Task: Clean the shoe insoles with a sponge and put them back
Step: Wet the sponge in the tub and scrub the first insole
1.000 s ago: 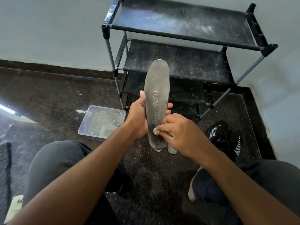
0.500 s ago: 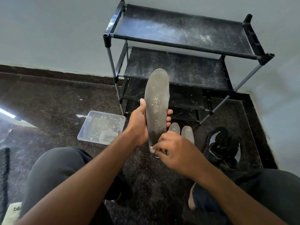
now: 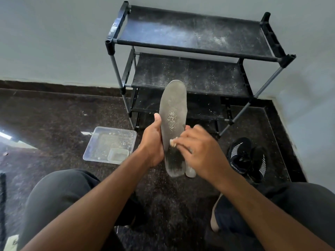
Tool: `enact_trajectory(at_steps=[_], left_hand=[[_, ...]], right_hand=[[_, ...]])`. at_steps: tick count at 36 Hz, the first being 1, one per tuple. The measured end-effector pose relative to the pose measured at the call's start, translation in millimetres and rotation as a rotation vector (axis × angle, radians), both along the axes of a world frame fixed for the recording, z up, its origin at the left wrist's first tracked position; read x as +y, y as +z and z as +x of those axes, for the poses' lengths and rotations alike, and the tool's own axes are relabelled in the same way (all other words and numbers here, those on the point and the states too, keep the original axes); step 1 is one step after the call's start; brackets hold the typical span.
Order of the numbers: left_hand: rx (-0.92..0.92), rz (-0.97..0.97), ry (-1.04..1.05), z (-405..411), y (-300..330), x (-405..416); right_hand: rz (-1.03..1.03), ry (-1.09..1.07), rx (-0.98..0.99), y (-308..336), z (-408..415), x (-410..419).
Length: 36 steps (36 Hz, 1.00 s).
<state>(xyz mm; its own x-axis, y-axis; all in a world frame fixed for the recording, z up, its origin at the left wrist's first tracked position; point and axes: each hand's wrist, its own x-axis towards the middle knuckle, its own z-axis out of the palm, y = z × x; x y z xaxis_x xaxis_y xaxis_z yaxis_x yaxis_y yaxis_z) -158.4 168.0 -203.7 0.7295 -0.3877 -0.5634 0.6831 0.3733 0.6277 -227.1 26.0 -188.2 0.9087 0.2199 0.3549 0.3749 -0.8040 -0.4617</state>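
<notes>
- The insole (image 3: 173, 115) stands nearly upright in front of the person, toe end up, its lower part darker than the grey, speckled upper part.
- The left hand (image 3: 152, 142) grips the insole at its left edge, thumb pointing up along that edge, fingertips showing past the right edge.
- The right hand (image 3: 197, 149) pinches a small pale sponge (image 3: 172, 142) with curled fingers and presses it on the face of the insole about midway down, just above the dark patch; this hand is blurred.
- A second insole (image 3: 190, 172) shows only as a pale tip just right of the held one's heel, mostly hidden by the right hand.
- A black shoe (image 3: 241, 156) with white stripes lies on the floor (image 3: 54, 120) to the right of the hands.
- A clear tray (image 3: 110, 144) sits on the floor to the left.
- A dusty black rack (image 3: 192, 37) stands behind the insole against the wall.
</notes>
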Motion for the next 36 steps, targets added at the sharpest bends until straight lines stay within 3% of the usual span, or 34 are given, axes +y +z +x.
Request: enact_trajectory(at_steps=[3, 9, 14, 20, 23, 26, 31, 34, 36], left_hand=[[-0.036, 0.017, -0.035, -1, 2, -1], [-0.022, 0.013, -0.018, 1, 4, 0], [-0.037, 0.020, -0.036, 0, 3, 1], [0.010, -0.046, -0.006, 4, 2, 2], [0.019, -0.078, 0.005, 4, 3, 3], [0.010, -0.078, 0.002, 4, 6, 2], [0.020, -0.052, 0.040, 6, 4, 4], [0.017, -0.055, 0.043, 6, 2, 5], [0.004, -0.042, 0.042, 6, 5, 4]], right_hand=[[-0.042, -0.082, -0.056, 1, 9, -1], [0.013, 0.187, 0.251, 5, -2, -1], [-0.078, 0.025, -0.016, 7, 4, 1], [-0.018, 0.234, 0.385, 5, -4, 0], [0.060, 0.145, 0.270, 6, -3, -6], [-0.052, 0.091, 0.134, 3, 2, 0], [-0.065, 0.282, 0.404, 5, -6, 1], [0.071, 0.194, 0.309, 9, -7, -7], [0.029, 0.123, 0.215, 9, -3, -9]])
